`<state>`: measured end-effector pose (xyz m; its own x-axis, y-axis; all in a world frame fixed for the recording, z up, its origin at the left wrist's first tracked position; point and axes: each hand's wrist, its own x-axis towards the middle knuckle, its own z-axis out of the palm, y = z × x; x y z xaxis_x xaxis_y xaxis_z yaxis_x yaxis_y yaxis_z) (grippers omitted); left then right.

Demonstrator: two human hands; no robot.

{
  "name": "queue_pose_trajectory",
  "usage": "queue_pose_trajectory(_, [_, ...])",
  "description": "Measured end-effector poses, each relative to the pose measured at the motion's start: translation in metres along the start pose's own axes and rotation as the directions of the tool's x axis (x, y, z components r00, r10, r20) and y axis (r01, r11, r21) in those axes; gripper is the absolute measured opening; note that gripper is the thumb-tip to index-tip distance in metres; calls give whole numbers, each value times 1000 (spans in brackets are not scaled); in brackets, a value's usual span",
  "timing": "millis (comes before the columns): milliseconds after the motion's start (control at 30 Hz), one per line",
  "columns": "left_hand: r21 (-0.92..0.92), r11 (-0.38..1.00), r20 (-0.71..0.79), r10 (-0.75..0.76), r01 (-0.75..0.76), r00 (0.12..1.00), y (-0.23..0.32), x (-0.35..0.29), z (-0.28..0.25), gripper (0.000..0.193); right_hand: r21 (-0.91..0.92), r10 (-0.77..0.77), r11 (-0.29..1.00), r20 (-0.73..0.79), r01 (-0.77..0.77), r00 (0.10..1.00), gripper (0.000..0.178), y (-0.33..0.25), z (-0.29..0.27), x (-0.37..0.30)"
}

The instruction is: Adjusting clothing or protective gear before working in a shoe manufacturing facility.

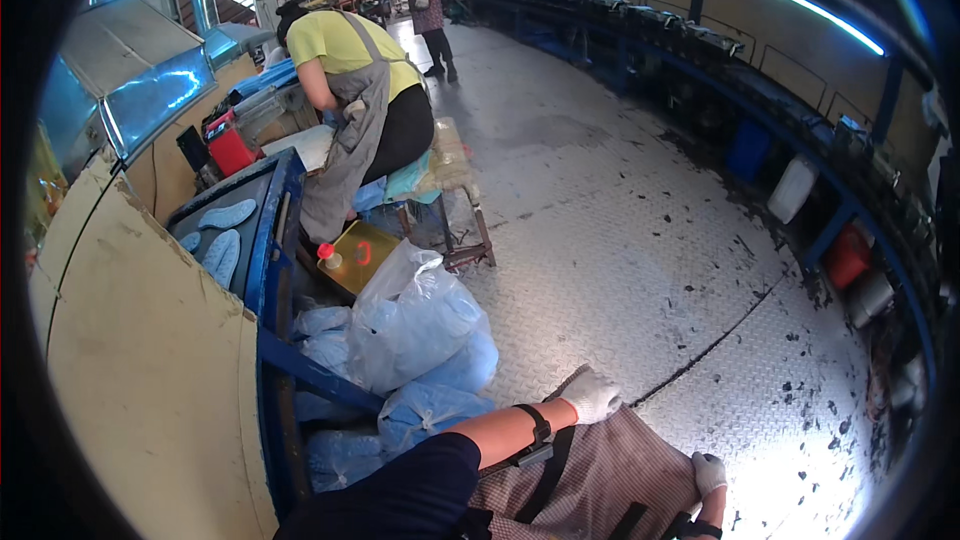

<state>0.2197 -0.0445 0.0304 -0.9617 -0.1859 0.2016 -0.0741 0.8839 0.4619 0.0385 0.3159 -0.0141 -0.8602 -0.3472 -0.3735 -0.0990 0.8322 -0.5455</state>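
A brown checked apron (625, 470) spreads over my lap, with dark straps across it. My left hand (593, 397), in a white knitted glove, is closed on the apron's far edge, and a corner of cloth sticks out beside it. At the apron's right edge is my right hand (709, 474), also gloved, its fingers curled over the cloth. A black strap with a small device circles my left wrist. Left of my left arm, clear plastic bags (415, 320) of light-blue pieces are piled on the floor.
Shoe soles (222, 252) lie on a blue-framed bench (270, 230) at left. A co-worker in a grey apron (355, 120) sits bent over ahead, by a yellow can (362, 252). Another person (420, 0) stands farther back. A long conveyor line (700, 60) runs along the right.
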Motion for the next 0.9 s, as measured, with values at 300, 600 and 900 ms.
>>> queue_pose_trajectory(300, [-20, 999, 41, -35, 36, 999, -4, 3, -5, 23, -11, -3, 1000, 2, 3, 1000, 46, -22, -5, -5])
queue_pose_trajectory(600, [-42, 999, 13, -21, 22, 1000, -13, 1, -2, 18, -37, -8, 999, 21, 9, 1000, 47, -23, -2, 1])
queue_pose_trajectory(900, [-91, 995, 50, -45, 50, 998, -11, 4, -14, 21, -48, 17, 999, 45, -15, 999, 46, -31, -3, 0])
